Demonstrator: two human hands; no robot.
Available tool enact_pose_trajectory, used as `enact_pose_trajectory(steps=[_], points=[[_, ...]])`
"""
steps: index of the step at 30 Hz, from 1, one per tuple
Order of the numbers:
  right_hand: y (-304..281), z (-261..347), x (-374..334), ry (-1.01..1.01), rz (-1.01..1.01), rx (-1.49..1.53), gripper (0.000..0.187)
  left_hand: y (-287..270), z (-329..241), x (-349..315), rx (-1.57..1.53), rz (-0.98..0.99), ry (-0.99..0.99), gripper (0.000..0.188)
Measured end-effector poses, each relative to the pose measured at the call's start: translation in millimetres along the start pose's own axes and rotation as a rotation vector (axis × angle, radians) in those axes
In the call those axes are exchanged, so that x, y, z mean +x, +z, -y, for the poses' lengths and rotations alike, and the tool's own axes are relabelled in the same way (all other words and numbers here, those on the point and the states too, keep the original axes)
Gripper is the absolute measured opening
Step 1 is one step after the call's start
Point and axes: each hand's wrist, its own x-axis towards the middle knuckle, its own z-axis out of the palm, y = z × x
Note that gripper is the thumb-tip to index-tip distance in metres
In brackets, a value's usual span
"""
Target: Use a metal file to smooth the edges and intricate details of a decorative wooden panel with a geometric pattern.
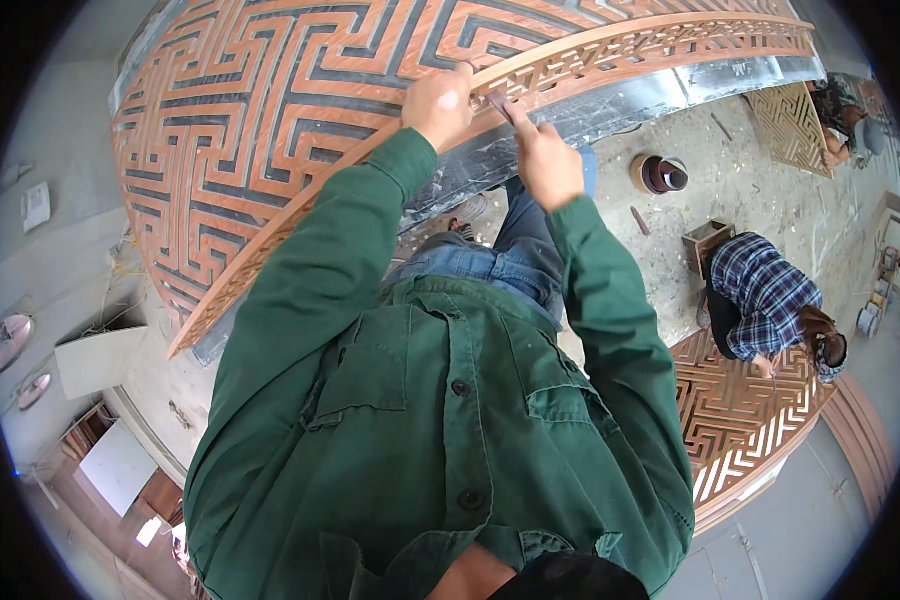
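Note:
A large reddish wooden lattice panel (310,90), cut in an angular maze pattern, lies on a work surface with a dark covering (460,165). Along its near side runs a long, narrow openwork rail (610,60) with small cut-outs. My left hand (440,105) is closed at this rail, its fingers curled over the wood and partly hidden. Just to its right, my right hand (550,165) grips a thin, dark, flat strip (502,103). The strip's far end meets the rail's openings; whether it is folded abrasive or a tool I cannot tell.
At the right, a person in a plaid shirt (765,290) crouches over another lattice panel (740,400). Farther back, another person (855,130) is beside a lattice piece (792,125). A dark round container (660,175) and a wooden box (707,243) stand on the floor.

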Motion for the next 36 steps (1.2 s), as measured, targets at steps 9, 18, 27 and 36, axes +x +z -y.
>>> enact_pose_trajectory(steps=[9, 18, 27, 36], points=[[-6.4, -8.0, -26.9, 0.042, -0.061, 0.186, 0.043, -2.4, 9.2, 4.3, -0.017, 0.017, -0.002, 0.027], [7.3, 5.2, 16.4, 0.082, -0.123, 0.347, 0.026, -1.6, 3.6, 2.9, 0.032, 0.002, -0.002, 0.028], [2.8, 11.0, 7.0, 0.102, -0.084, 0.196, 0.017, 1.1, -1.5, -2.1, 0.027, -0.034, 0.0, 0.028], [9.9, 13.5, -23.0, 0.098, -0.078, 0.289, 0.017, -5.0, 2.6, -0.2, -0.001, 0.017, -0.054, 0.026]])
